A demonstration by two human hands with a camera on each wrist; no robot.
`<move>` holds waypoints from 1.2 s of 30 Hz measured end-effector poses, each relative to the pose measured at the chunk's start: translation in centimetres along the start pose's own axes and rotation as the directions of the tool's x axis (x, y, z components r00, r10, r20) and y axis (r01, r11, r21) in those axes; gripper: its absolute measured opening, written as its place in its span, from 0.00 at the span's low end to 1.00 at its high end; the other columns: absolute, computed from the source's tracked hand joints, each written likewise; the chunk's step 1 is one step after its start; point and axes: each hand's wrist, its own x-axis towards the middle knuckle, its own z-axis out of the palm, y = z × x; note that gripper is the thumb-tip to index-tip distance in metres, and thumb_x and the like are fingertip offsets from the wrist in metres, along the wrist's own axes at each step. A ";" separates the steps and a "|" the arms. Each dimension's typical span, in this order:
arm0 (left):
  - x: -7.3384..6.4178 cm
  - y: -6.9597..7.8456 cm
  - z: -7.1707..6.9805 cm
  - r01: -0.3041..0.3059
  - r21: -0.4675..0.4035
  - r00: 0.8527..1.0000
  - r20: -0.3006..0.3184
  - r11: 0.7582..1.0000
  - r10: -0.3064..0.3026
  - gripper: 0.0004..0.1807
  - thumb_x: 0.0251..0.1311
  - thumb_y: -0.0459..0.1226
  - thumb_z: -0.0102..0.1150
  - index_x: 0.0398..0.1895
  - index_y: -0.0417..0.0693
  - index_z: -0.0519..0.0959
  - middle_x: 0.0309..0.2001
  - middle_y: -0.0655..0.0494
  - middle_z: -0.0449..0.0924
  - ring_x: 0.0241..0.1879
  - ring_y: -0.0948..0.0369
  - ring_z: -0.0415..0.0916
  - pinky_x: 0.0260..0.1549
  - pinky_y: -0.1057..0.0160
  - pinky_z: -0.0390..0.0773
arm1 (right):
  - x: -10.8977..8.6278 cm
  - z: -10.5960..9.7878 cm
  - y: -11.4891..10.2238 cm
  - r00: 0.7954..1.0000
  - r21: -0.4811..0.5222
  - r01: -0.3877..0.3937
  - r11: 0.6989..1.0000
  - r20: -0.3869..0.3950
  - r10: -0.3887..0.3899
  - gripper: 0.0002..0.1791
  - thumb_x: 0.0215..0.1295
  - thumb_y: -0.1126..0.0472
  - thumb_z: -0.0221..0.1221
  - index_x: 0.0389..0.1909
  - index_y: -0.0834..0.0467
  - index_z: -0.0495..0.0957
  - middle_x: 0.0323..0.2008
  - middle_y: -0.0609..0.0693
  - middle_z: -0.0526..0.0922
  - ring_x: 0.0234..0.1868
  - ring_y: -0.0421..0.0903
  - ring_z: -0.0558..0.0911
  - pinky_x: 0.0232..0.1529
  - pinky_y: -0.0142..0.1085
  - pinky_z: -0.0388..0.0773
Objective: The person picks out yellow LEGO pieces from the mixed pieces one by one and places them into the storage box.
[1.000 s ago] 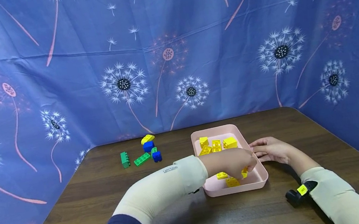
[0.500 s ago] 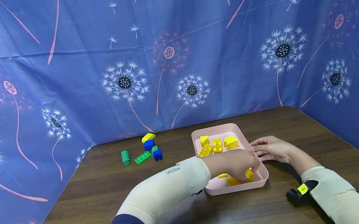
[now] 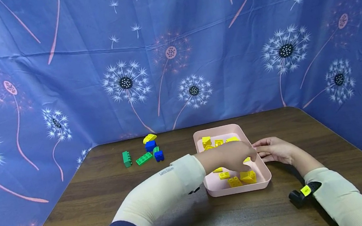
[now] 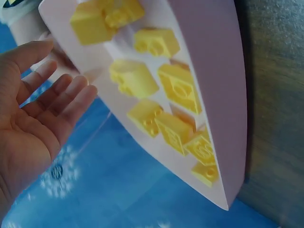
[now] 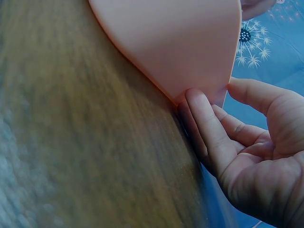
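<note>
A pink tray [image 3: 238, 190] on the wooden table holds several yellow toy building bricks [image 4: 135, 78]. My left hand [image 3: 231, 155] hovers over the tray, and its fingers [image 4: 71, 95] are loosely spread with nothing between them. Below it, near the tray's front right corner, lies a yellow brick [image 3: 248, 177], apart from the hand. Some bricks are partly hidden by the left hand in the head view. At the tray's right side, my right hand [image 3: 275, 151] touches the outer wall with extended fingers [image 5: 209, 123].
On the table left of the tray lie a green brick [image 3: 127, 159], a flat green brick [image 3: 144, 158], blue bricks [image 3: 150, 146] and a curved yellow piece [image 3: 150, 138]. A blue dandelion-print curtain [image 3: 173, 53] stands behind the table.
My left hand has let go of a yellow brick in the tray's front right corner and drawn back from it, its fingers loosening. The right hand stays at the tray's side.
</note>
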 end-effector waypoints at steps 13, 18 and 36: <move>-4.4 -5.8 -0.9 0.240 -0.293 0.929 -0.207 0.925 -0.307 0.13 0.60 0.43 0.65 0.44 0.47 0.83 0.41 0.60 0.81 0.39 0.65 0.77 0.37 0.72 0.74 | 0.0 0.3 0.0 0.997 -0.018 -0.046 0.999 -0.065 0.044 0.29 0.70 0.65 0.55 0.62 0.81 0.58 0.43 0.53 0.83 0.42 0.45 0.84 0.46 0.44 0.81; -6.3 -8.3 -0.1 0.406 -0.337 0.814 -0.289 0.849 -0.504 0.10 0.60 0.44 0.64 0.40 0.50 0.83 0.40 0.57 0.81 0.36 0.64 0.75 0.37 0.67 0.76 | 0.1 0.2 0.1 0.997 -0.020 -0.042 0.999 -0.064 0.040 0.29 0.70 0.65 0.55 0.62 0.81 0.58 0.43 0.53 0.83 0.42 0.45 0.84 0.46 0.44 0.81; -9.5 -16.0 3.0 0.730 -0.463 0.378 -0.338 0.502 -0.862 0.08 0.56 0.39 0.62 0.24 0.47 0.75 0.25 0.54 0.71 0.27 0.56 0.71 0.27 0.59 0.72 | 0.3 0.5 0.0 0.996 -0.042 -0.043 0.998 -0.077 0.040 0.30 0.69 0.65 0.56 0.63 0.81 0.58 0.45 0.54 0.82 0.43 0.46 0.84 0.47 0.44 0.81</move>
